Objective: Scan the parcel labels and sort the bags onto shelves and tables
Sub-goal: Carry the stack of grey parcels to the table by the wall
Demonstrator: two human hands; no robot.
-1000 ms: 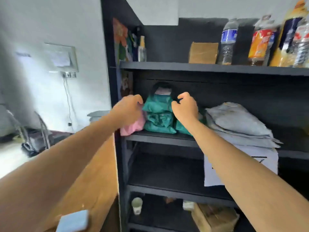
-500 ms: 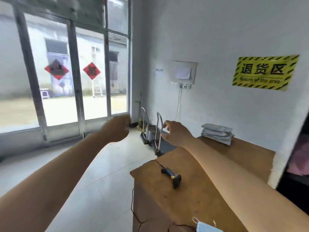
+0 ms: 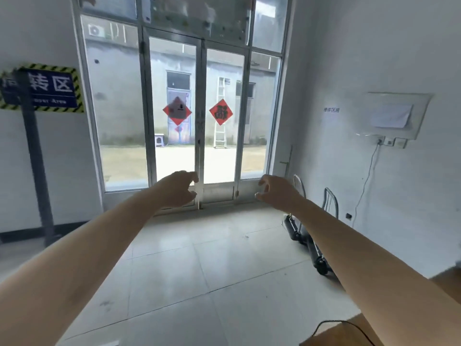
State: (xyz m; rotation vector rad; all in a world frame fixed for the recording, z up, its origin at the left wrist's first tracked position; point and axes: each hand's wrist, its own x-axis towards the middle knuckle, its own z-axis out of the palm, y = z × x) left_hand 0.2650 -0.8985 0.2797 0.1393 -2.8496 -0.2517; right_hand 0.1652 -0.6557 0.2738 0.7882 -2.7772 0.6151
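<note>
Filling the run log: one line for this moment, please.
left hand: holds nothing | right hand: holds nothing | facing: glass door | hand truck: by right wall

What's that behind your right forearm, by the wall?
A hand trolley on the floor: metal loop handles show above the right forearm, black frame and wheels below. The forearm covers its middle, so how they join is hidden.

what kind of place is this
Probably a small parcel sorting depot: a hazard-striped zone sign on the left wall, a hand trolley by the right wall, and glass double doors opening onto a yard.
</note>
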